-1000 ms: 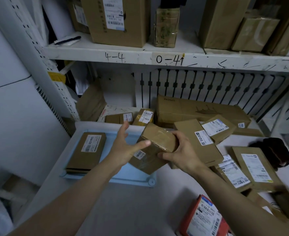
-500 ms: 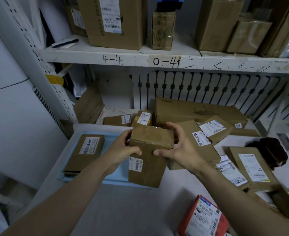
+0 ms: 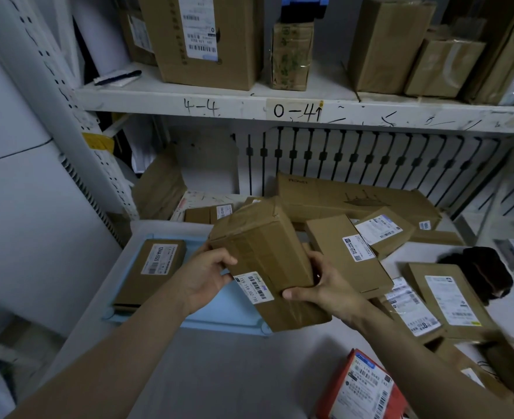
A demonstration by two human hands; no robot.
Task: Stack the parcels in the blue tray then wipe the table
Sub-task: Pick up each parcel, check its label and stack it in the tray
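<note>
I held one tape-wrapped cardboard parcel [image 3: 264,252] in both hands above the right half of the blue tray [image 3: 219,316]. It was tilted, its far end raised and its near end over the tray's front right corner, and I could not tell whether that end touched the tray. My left hand [image 3: 207,276] gripped the parcel's left edge, fingers curled under and thumb on top, just beside its one white barcode label [image 3: 254,287]. My right hand [image 3: 325,285] clasped the right side, thumb laid across the near face and the other fingers wrapped behind, out of sight. One flat brown parcel [image 3: 152,273] lay label-up in the left half of the tray, well apart from the one I held. The tray sat on the white table [image 3: 219,373]. Right of the tray lay a loose heap. In it I counted one flat carton [image 3: 343,252], one small labelled box [image 3: 382,231] touching it, and one long carton [image 3: 355,198] behind both. Farther right were one flat parcel [image 3: 449,294] and one black cloth [image 3: 482,276]. More parcels at the far right were too blurred to count. One red parcel [image 3: 367,388] lay nearer me than the tray, off to its right. Behind the tray sat one small labelled box [image 3: 210,213]. Above the tray ran one white shelf [image 3: 174,98] bearing at least four cartons.
</note>
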